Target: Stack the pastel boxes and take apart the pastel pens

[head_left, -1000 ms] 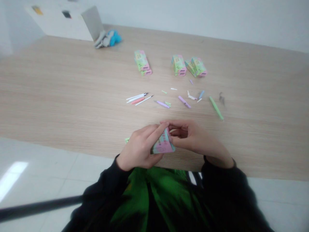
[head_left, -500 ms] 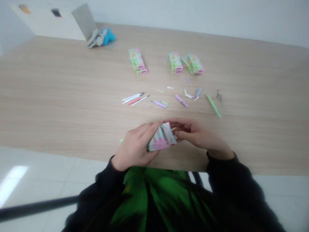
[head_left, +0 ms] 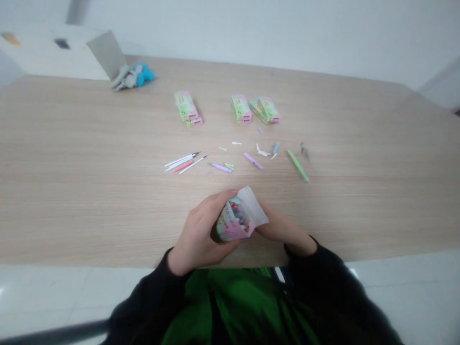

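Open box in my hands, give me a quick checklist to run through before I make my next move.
1. Left hand has a hold on the open box: ok, thumb and fingers are around its sides.
2. White flap is out of the opening: ok, it is folded back.
3. Contents are in the box: ok, though what they are I cannot tell.
4. Right hand has a firm grip: cannot tell, its fingers are hidden behind the box and flap.
5. Loose pieces are gathered together: not ok, the green pen lies apart from the white sticks.
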Motion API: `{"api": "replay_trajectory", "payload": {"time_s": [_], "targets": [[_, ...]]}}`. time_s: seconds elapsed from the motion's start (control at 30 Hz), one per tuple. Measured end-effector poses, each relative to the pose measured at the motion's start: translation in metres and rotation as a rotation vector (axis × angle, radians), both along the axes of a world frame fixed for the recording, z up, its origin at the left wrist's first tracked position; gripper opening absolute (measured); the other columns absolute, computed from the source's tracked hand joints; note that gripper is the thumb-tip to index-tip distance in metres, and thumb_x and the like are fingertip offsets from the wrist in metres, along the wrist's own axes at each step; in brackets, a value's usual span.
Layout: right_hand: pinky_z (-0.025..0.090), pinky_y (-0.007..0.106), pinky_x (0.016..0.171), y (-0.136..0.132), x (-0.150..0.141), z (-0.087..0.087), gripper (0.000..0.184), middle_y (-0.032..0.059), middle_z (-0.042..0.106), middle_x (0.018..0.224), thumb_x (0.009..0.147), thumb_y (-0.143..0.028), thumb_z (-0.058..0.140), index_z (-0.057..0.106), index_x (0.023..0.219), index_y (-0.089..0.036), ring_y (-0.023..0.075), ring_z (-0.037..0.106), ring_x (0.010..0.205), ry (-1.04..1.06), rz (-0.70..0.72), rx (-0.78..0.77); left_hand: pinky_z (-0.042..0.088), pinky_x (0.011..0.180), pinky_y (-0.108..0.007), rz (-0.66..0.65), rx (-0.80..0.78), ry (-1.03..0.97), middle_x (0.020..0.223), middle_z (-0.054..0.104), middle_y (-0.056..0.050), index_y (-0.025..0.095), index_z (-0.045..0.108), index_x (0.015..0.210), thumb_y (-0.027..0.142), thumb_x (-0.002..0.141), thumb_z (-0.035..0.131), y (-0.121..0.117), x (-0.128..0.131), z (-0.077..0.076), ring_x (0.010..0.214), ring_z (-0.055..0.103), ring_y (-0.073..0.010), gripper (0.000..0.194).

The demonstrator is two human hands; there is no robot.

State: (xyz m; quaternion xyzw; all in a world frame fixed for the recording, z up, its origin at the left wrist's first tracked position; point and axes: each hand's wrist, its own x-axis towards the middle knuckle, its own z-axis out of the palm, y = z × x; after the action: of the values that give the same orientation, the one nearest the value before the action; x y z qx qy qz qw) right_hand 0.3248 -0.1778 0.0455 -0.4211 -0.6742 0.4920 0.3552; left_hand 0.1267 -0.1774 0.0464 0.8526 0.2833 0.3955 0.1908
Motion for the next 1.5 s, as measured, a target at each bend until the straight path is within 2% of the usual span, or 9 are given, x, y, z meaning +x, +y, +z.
{"api": "replay_trajectory", "payload": {"time_s": [0.1, 0.23, 0.47, 0.63, 0.8, 1.0, 1.17, 1.33, 1.5], "targets": [[0.053, 0.034, 0.068, 0.022, 0.053, -0.005, 0.024, 0.0082, 0.07, 0.089, 0.088, -0.032, 0.054, 0.067, 0.099, -0.016, 0.0182, 0.063, 0.07, -0.258, -0.445, 0.049, 0.057, 0.096, -0.036, 0.069, 0.001, 0.019, 0.124, 0.068, -0.014, 0.017, 0.048, 0.135, 0.021, 0.074, 0.071, 0.002, -0.002, -0.004, 0.112, 0.068, -0.0269, 0.066], [0.049, 0.041, 0.085, 0.057, 0.139, -0.019, 0.033, 0.0164, 0.066, 0.104, 0.082, -0.038, 0.064, 0.066, 0.104, -0.014, 0.0257, 0.062, 0.091, -0.779, -1.009, 0.231, 0.056, 0.098, -0.034, 0.101, 0.035, 0.011, 0.126, 0.068, -0.015, 0.015, 0.049, 0.136, 0.021, 0.075, 0.073, 0.004, -0.007, -0.007, 0.113, 0.068, -0.027, 0.066], [0.045, 0.039, 0.08, 0.071, 0.169, -0.05, 0.022, 0.0173, 0.066, 0.093, 0.091, -0.03, 0.052, 0.065, 0.091, -0.012, 0.0271, 0.061, 0.09, -1.019, -0.897, -0.048, 0.054, 0.102, -0.033, 0.1, 0.048, -0.04, 0.132, 0.067, -0.014, 0.015, 0.052, 0.139, 0.018, 0.074, 0.075, 0.005, -0.01, -0.013, 0.115, 0.068, -0.026, 0.069], [0.044, 0.037, 0.072, 0.068, 0.146, -0.034, 0.003, 0.0028, 0.055, 0.069, 0.089, -0.02, 0.05, 0.053, 0.089, -0.019, 0.021, 0.055, 0.069, -0.473, -1.096, 0.033, 0.057, 0.099, -0.035, 0.118, 0.026, -0.114, 0.13, 0.068, -0.013, 0.017, 0.052, 0.14, 0.019, 0.073, 0.078, 0.002, -0.015, -0.013, 0.109, 0.071, -0.0256, 0.072], [0.044, 0.03, 0.059, 0.035, 0.068, 0.031, 0.008, -0.0056, 0.037, 0.061, 0.093, -0.034, 0.056, 0.056, 0.096, -0.026, 0.0146, 0.041, 0.056, 0.395, -0.656, 0.328, 0.059, 0.096, -0.035, 0.169, 0.079, -0.141, 0.13, 0.068, -0.014, 0.018, 0.05, 0.143, 0.021, 0.072, 0.08, -0.001, -0.015, -0.014, 0.107, 0.071, -0.0264, 0.077], [0.058, 0.031, 0.068, -0.012, -0.027, 0.092, 0.011, -0.0043, 0.05, 0.075, 0.092, -0.017, 0.059, 0.053, 0.092, -0.026, 0.0115, 0.057, 0.063, 0.727, -0.266, 0.307, 0.061, 0.09, -0.034, 0.186, 0.179, -0.15, 0.132, 0.067, -0.015, 0.017, 0.049, 0.144, 0.023, 0.074, 0.079, -0.006, -0.012, -0.014, 0.107, 0.071, -0.0267, 0.076], [0.058, 0.043, 0.09, -0.02, -0.052, 0.075, 0.009, -0.0005, 0.064, 0.094, 0.101, -0.022, 0.047, 0.046, 0.106, -0.029, 0.0172, 0.068, 0.095, 0.594, -0.08, 0.247, 0.062, 0.088, -0.035, 0.208, 0.195, -0.17, 0.121, 0.072, -0.013, 0.015, 0.053, 0.138, 0.025, 0.074, 0.079, -0.008, -0.01, -0.011, 0.102, 0.072, -0.0258, 0.069], [0.043, 0.046, 0.112, -0.022, -0.052, 0.069, 0.016, 0.0054, 0.062, 0.128, 0.098, -0.017, 0.05, 0.05, 0.111, -0.026, 0.0208, 0.055, 0.128, 0.139, -0.086, 0.393, 0.063, 0.088, -0.041, 0.19, 0.167, -0.197, 0.128, 0.068, -0.014, 0.015, 0.055, 0.134, 0.026, 0.075, 0.076, -0.01, -0.012, -0.009, 0.108, 0.07, -0.0303, 0.064], [0.046, 0.046, 0.109, -0.02, -0.04, 0.074, 0.026, 0.0098, 0.059, 0.129, 0.094, -0.022, 0.059, 0.056, 0.12, -0.023, 0.0242, 0.053, 0.128, -0.142, -0.082, 0.46, 0.062, 0.089, -0.04, 0.209, 0.204, -0.17, 0.127, 0.068, -0.013, 0.017, 0.051, 0.138, 0.027, 0.077, 0.073, -0.01, -0.014, -0.011, 0.11, 0.07, -0.0296, 0.065]]}}
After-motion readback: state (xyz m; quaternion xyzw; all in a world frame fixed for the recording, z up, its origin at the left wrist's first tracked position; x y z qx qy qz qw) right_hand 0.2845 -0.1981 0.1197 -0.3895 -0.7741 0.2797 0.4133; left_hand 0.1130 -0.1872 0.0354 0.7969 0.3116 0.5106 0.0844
